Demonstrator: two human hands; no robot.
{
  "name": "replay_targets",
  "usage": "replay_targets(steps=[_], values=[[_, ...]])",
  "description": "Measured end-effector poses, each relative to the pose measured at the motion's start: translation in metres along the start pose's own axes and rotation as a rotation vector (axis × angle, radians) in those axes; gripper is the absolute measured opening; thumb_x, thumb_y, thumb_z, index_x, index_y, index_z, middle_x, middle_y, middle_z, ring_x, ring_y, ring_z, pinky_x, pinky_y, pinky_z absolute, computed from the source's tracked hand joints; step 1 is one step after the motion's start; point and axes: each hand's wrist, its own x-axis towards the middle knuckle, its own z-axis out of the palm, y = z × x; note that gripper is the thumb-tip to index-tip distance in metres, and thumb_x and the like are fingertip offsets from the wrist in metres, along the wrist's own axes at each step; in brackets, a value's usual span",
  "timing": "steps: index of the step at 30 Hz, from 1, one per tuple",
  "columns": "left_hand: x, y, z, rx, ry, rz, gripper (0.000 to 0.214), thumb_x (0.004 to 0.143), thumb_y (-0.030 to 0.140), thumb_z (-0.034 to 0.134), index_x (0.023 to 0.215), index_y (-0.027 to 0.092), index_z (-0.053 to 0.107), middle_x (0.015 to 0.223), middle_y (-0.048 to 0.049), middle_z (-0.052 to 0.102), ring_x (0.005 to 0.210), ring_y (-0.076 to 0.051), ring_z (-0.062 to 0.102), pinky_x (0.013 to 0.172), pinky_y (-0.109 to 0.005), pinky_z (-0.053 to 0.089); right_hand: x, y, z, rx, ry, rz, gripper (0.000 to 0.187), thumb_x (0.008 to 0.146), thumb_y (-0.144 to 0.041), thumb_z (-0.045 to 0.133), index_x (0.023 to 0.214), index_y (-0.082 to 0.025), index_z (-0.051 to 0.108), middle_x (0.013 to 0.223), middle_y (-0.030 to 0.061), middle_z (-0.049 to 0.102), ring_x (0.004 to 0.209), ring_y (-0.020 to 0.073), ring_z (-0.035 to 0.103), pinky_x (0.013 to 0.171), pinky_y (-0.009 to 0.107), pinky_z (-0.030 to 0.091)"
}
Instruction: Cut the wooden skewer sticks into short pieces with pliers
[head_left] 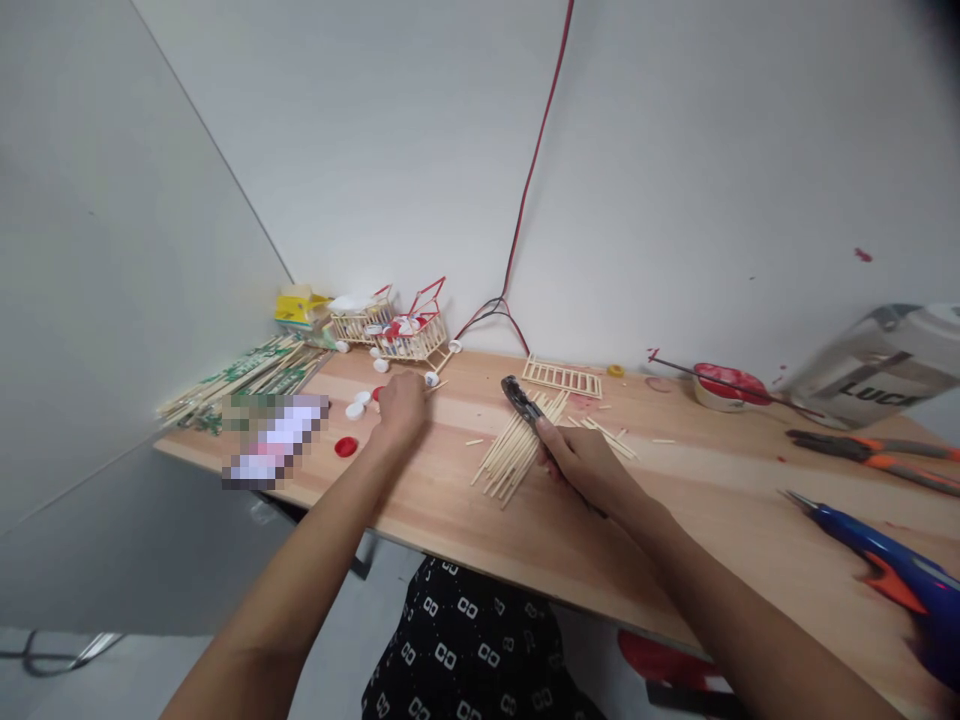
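My left hand (403,408) is at the tabletop beside the bottle caps, back turned to me, with its fingers curled and their tips hidden. A thin stick (438,387) shows at its right edge; whether it is held is unclear. A red cap (378,394) sits against the left side of that hand, near white caps (359,404) and another red cap (346,447). In my right hand (585,462) is a pair of dark pliers (523,400), closed in my grip, jaws pointing up and left over a pile of thin wooden sticks (510,455).
Small stick-built carts (411,338) filled with caps stand by the wall, near a ladder-like stick frame (562,377). Wrapped stick bundles (240,382) and a blurred phone (277,440) lie left. Rightward are a red paint tub (729,387), orange-handled pliers (862,450) and a blue glue gun (877,545).
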Motion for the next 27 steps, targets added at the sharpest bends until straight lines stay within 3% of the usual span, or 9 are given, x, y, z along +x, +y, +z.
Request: replay_targets(steps=[4, 7, 10, 13, 18, 23, 27], values=[[-0.007, 0.004, -0.001, -0.034, 0.137, 0.073, 0.021, 0.082, 0.014, 0.045, 0.086, 0.011, 0.065, 0.105, -0.0178, 0.063, 0.103, -0.029, 0.054, 0.082, -0.035, 0.039, 0.003, 0.0, 0.0, 0.014, 0.042, 0.011, 0.058, 0.089, -0.06, 0.029, 0.062, -0.018, 0.06, 0.051, 0.001, 0.057, 0.054, 0.0157, 0.056, 0.056, 0.027, 0.038], [-0.022, 0.019, 0.0, -0.395, 0.131, 0.211, 0.012, 0.077, 0.021, 0.057, 0.074, 0.013, 0.064, 0.084, -0.0099, 0.066, 0.084, -0.022, 0.059, 0.074, -0.03, 0.042, 0.006, -0.002, -0.001, 0.18, 0.082, 0.067, 0.049, 0.085, -0.06, 0.041, 0.072, -0.017, 0.061, 0.053, 0.0005, 0.057, 0.052, 0.0156, 0.056, 0.052, 0.026, 0.041], [-0.047, 0.046, 0.006, -0.964, -0.18, 0.254, 0.02, 0.074, 0.033, 0.063, 0.074, 0.013, 0.063, 0.07, -0.0035, 0.064, 0.062, -0.013, 0.056, 0.057, -0.023, 0.041, 0.005, -0.005, -0.002, 0.383, 0.151, 0.046, 0.044, 0.08, -0.057, 0.051, 0.085, -0.015, 0.061, 0.059, -0.0002, 0.055, 0.053, 0.0149, 0.055, 0.05, 0.026, 0.044], [-0.073, 0.074, 0.013, -1.25, -0.425, 0.217, 0.029, 0.07, 0.04, 0.068, 0.072, 0.012, 0.061, 0.068, -0.0033, 0.064, 0.055, -0.009, 0.055, 0.049, -0.019, 0.035, 0.003, -0.006, -0.002, 0.461, 0.22, -0.025, 0.04, 0.078, -0.054, 0.056, 0.087, -0.015, 0.06, 0.062, -0.0011, 0.054, 0.055, 0.0138, 0.053, 0.052, 0.026, 0.046], [-0.087, 0.096, 0.017, -1.423, -0.514, 0.185, 0.031, 0.065, 0.039, 0.074, 0.068, 0.011, 0.06, 0.064, -0.0027, 0.063, 0.048, -0.006, 0.051, 0.047, -0.018, 0.036, 0.001, -0.006, -0.006, 0.414, 0.26, -0.037, 0.033, 0.079, -0.048, 0.058, 0.067, -0.017, 0.054, 0.057, -0.0009, 0.055, 0.054, 0.0129, 0.052, 0.052, 0.024, 0.043], [-0.087, 0.089, 0.013, -1.479, -0.656, 0.243, 0.035, 0.069, 0.043, 0.071, 0.073, 0.01, 0.064, 0.072, -0.0074, 0.067, 0.056, -0.009, 0.057, 0.056, -0.022, 0.043, 0.001, -0.009, -0.012, 0.559, 0.196, 0.074, 0.037, 0.076, -0.051, 0.06, 0.062, -0.017, 0.053, 0.055, 0.0004, 0.056, 0.051, 0.0126, 0.052, 0.048, 0.024, 0.042], [-0.097, 0.083, 0.012, -1.333, -0.531, 0.319, 0.023, 0.069, 0.031, 0.072, 0.083, 0.013, 0.068, 0.08, -0.008, 0.07, 0.067, -0.013, 0.061, 0.066, -0.027, 0.047, 0.002, -0.008, -0.012, 0.694, 0.213, 0.088, 0.035, 0.072, -0.049, 0.065, 0.065, -0.016, 0.055, 0.058, -0.0001, 0.056, 0.052, 0.0121, 0.053, 0.049, 0.023, 0.044]])
